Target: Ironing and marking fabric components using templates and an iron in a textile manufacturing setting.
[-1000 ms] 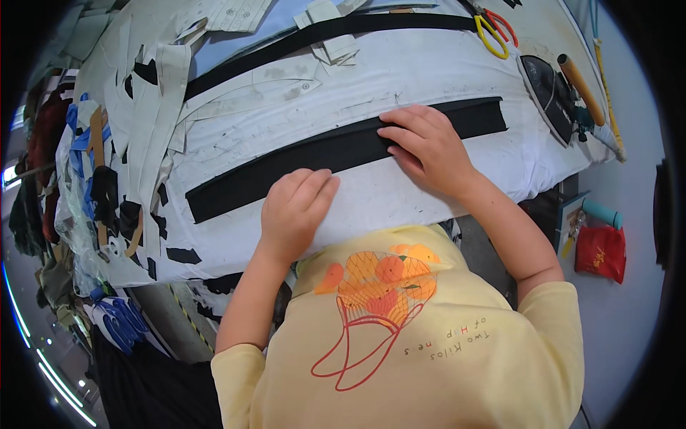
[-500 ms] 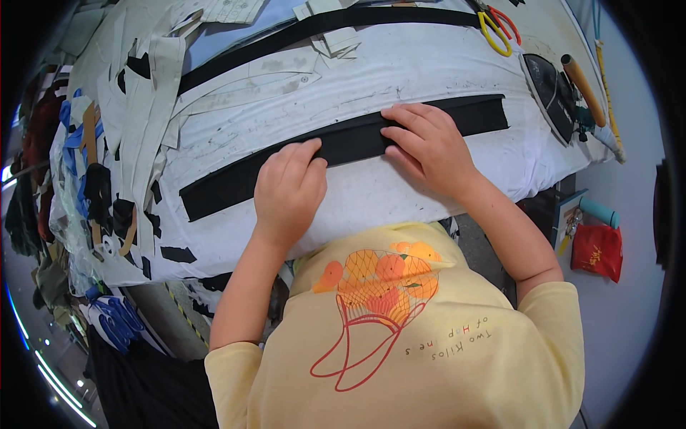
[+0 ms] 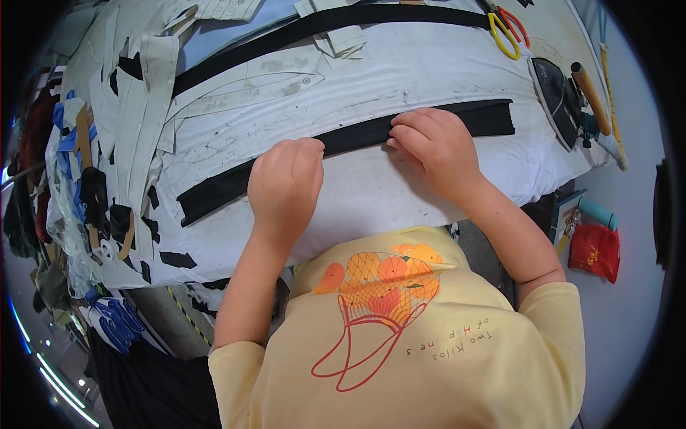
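A long black fabric strip lies across the white cloth-covered table, slanting up to the right. Left of its middle, my left hand is closed over the strip with curled fingers; the fingertips are partly hidden. My right hand pinches the strip right of its middle, fingers bent and thumb low at the near edge. Between the hands the strip looks narrow and folded along its length. Its right end spreads wider and flatter than that middle stretch.
An iron with a wooden handle stands at the right edge. Scissors with yellow and red handles lie behind it. Another black strip crosses the back over pale pattern pieces. Black scraps lie at the left.
The strip's near edge has been turned up between my hands, so the strip is narrower there. My left fingers have curled in more, and my right hand has shifted slightly right and down.
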### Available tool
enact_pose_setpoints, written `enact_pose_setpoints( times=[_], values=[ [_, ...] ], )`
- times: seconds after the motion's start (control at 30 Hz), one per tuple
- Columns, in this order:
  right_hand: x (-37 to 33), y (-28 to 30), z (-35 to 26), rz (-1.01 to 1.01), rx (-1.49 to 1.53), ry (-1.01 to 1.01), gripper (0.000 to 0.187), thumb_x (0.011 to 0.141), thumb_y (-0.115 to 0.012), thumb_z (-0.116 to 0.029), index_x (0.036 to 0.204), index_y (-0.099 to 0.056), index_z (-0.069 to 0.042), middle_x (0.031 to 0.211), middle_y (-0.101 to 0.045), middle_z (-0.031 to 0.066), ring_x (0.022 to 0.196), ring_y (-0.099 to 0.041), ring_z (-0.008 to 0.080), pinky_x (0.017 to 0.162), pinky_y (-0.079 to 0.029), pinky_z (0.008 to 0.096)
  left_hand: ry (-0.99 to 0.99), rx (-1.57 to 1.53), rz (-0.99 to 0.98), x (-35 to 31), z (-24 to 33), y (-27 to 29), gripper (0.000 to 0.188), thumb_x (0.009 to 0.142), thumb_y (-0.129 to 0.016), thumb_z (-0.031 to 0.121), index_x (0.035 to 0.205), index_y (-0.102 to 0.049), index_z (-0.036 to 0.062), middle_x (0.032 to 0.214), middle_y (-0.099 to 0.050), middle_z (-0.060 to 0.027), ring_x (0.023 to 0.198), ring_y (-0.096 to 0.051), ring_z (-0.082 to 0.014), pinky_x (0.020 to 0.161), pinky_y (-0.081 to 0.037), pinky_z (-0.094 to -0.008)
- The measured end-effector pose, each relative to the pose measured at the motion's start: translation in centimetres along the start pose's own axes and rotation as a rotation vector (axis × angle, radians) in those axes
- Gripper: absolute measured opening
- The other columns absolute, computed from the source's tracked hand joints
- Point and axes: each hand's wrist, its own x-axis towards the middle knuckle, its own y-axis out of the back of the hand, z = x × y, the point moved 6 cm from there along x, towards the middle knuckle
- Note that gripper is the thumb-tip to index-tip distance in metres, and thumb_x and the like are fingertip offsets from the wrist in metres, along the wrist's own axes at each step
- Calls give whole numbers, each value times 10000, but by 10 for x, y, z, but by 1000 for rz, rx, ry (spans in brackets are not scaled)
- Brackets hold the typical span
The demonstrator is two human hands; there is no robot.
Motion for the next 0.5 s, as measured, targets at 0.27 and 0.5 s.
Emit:
enact_pose_setpoints(
  times=[0.27, 0.5],
  values=[
    [11, -4, 8, 5, 37, -113, 147, 797, -686, -155, 808, -561, -76, 852, -587, 50, 818, -561, 255, 706, -443, 386, 100, 70, -123, -17, -36, 22, 154, 816, -671, 110, 966, -662, 74, 913, -663, -86, 879, -619, -288, 768, -484, -379],
    [19, -13, 15, -79, 23, -230, 161, 837, -663, -214, 803, -572, -86, 817, -556, 41, 788, -525, 259, 704, -416, 382, 423, -163, -222, -29, -92, 50, 121, 814, -689, 131, 888, -665, 39, 871, -668, -84, 836, -620, -279, 756, -481, -345]
  ],
)
